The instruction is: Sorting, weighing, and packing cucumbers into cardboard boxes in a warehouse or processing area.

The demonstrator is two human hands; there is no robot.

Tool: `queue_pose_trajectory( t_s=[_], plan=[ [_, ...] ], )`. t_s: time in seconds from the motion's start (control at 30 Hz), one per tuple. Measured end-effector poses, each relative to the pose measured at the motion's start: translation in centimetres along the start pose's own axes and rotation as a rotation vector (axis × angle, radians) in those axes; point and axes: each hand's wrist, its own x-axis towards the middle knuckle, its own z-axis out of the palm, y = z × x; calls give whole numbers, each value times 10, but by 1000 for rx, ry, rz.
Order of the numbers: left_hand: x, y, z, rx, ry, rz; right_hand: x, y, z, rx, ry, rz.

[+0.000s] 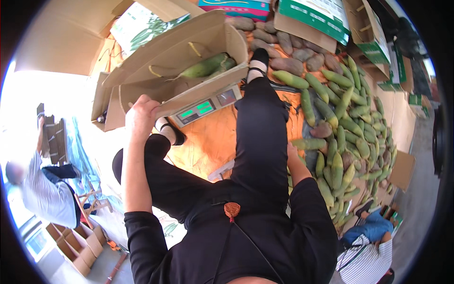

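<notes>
My left hand (pixel 142 113) is closed on the near edge of an open cardboard box (pixel 198 92), which sits on a digital scale (pixel 204 110) with lit green displays. Inside the box lie a few long green radishes (pixel 204 67), and yellow cord loops show on its far wall. Beyond my right thigh, my right hand (pixel 294 160) is closed at the near end of a green radish (pixel 309 144), beside a large pile of green radishes (pixel 338 165). My thigh hides part of that hand's fingers.
Reddish-brown roots (pixel 287 65) lie beyond the box on an orange sheet (pixel 198 158). Green-and-white cartons (pixel 314 19) stand at the far side. One person (pixel 52 194) is at the left, another (pixel 366 246) at the lower right. An empty divided carton (pixel 78 244) stands lower left.
</notes>
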Motion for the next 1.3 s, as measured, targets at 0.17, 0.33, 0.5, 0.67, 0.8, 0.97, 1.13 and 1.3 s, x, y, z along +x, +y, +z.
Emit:
queue_pose_trajectory(
  t_s=[0.17, 0.33, 0.5, 0.67, 0.8, 0.97, 1.13, 1.3],
  plan=[
    [-2, -3, -1, 16, 2, -6, 10, 10, 36, -270, -111, -65],
    [-3, -7, -2, 12, -37, 0, 8, 24, 45, -96, -13, -30],
    [-5, -8, -6, 9, -38, -9, 11, 34, 55, 151, 99, 18],
    [2, -2, -6, 0, -56, 9, 7, 49, 67, 425, 209, 104],
    [-7, -13, 0, 43, -85, 36, 16, 78, 70, 577, 267, 132],
    [-11, -13, -7, 19, -67, 40, -29, 69, -43, 471, 575, 194],
    [-5, -11, -8, 12, -82, 84, -39, 72, -110, 1319, 925, 24],
    [-5, -10, -10, -28, -81, 70, -103, -12, -281, 1181, 1213, -185]
  ],
)
